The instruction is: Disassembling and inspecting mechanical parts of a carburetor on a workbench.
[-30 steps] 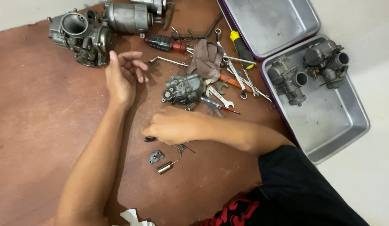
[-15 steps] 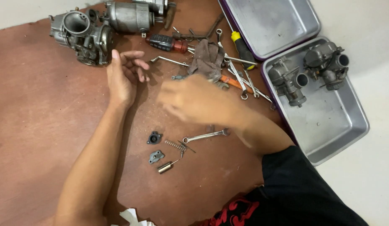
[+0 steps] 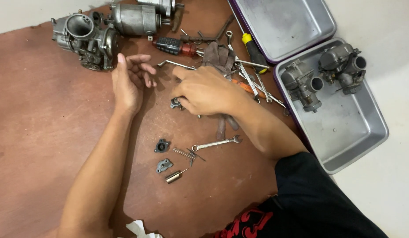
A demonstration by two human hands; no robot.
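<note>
My left hand (image 3: 129, 81) rests on its edge on the brown mat (image 3: 46, 132), fingers loosely curled and apart, holding nothing. My right hand (image 3: 204, 90) lies just to its right, closed over a small grey carburetor body (image 3: 175, 103); only a bit of that part shows under the fingers. Below the hands lie a silver wrench (image 3: 215, 143), a thin spring (image 3: 183, 152), two small dark fittings (image 3: 161, 145) (image 3: 164, 165) and a brass piece (image 3: 173, 176).
A larger carburetor (image 3: 83, 37) and a metal cylinder (image 3: 134, 20) sit at the top left. Screwdrivers, wrenches and a cloth (image 3: 217, 55) are piled behind my right hand. Two metal trays stand at the right; the nearer tray (image 3: 345, 136) holds two carburetors.
My right hand left the small parts low on the mat, left the wrench there, and moved up onto the carburetor body. My left hand stayed put.
</note>
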